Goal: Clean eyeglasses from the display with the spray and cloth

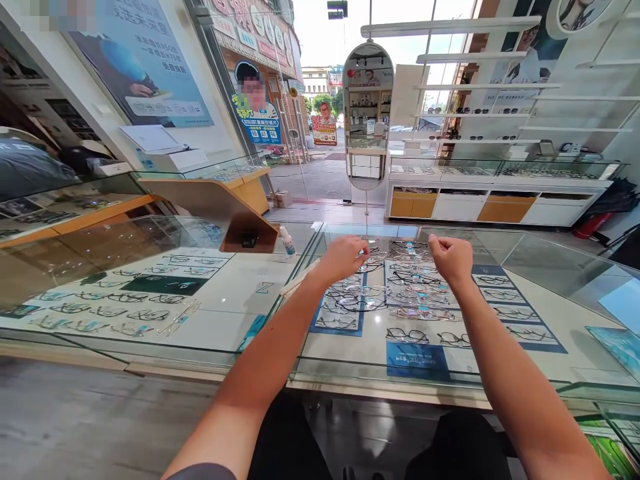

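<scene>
Left hand: The worker's left hand [346, 259] hangs above the glass display counter [515, 373], toward its far left corner. Its fingers are partly curled; from where I stand, I cannot tell whether they grip anything.
Right hand: The right hand [453, 259] is level with the left and well apart from it, near the counter's far edge, folded into a fist with the thumb side up. Anything inside it is hidden from me.
Eyeglass frames: Rows of eyeglass frames [409, 335] fill the middle of the counter, running from the far edge, below and between the two hands, toward the near edge. I cannot tell if either hand touches a pair.
Trays: A blue-bordered tray [314, 328] sits by the counter's left edge; another blue tray [550, 345] slants toward the right side, both bearing spectacles.
Card: A blue card [417, 361] lies close to the near edge, just below a dark-rimmed pair.
Adjoining case: More spectacles line the case [235, 287] to the left, where a small bottle [287, 241] stands near the far right corner, beside a brown wooden stand [200, 200].
Shopfront: Past the far edge, an oval mirror [369, 123] stands upright before the bright entrance, left of a white cabinet [460, 205] with orange panels.
Bystander: Another person's grey clothing [33, 167] shows at far left.
</scene>
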`<state>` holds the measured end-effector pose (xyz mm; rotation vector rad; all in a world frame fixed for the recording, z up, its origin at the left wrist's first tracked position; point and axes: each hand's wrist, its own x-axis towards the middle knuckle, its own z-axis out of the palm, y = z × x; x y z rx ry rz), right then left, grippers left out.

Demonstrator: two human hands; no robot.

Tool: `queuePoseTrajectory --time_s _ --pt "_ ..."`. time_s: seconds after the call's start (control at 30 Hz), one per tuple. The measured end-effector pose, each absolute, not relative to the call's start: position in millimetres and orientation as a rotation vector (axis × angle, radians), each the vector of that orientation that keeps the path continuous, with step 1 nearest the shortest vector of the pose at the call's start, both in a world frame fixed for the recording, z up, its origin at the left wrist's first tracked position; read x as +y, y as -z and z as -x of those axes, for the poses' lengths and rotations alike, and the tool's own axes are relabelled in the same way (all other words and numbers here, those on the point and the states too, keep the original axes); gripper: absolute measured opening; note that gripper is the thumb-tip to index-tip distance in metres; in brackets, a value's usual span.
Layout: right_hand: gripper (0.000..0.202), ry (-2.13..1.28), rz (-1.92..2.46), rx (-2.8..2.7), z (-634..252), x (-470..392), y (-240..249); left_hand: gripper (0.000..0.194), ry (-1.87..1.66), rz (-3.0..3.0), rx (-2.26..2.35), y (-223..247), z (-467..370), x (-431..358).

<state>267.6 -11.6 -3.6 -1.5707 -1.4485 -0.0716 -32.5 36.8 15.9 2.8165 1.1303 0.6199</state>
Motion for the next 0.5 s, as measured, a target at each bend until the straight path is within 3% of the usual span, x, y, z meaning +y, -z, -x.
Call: queuePoseTrajectory --time_s 0.5 --pt "0.057 -0.155 1.567 -1.502 -266.0 4.0 26.0 0.018 -0.258 -2.818 1.185 24.9 28.1 52.2"
